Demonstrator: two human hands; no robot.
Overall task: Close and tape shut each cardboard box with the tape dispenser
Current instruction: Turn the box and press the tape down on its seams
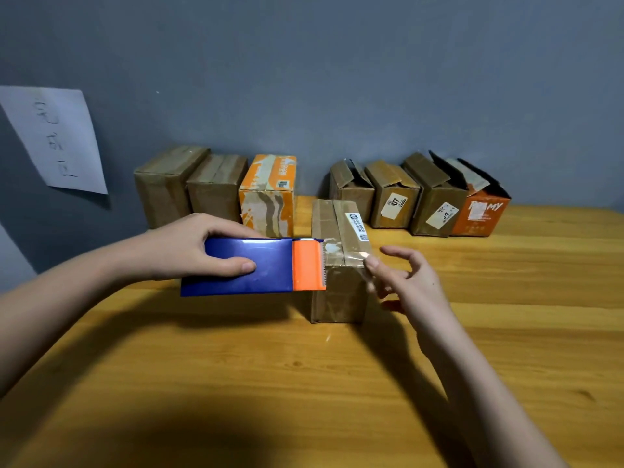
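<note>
Near the desk's (506,298) back edge:
Box (337,285): stood for taping.
Left hand (189,246): clamped on tape dispenser (250,266), for cutting.
Right hand (410,282): fingertips pinched on tape (351,256), for tension.

This looks like a plain room used for packing parcels. A wooden table (337,383) stands against a bare grey wall (337,79), a row of worn cardboard boxes (393,197) lines its back edge, and a handwritten paper sheet (57,140) hangs on the wall.
</note>
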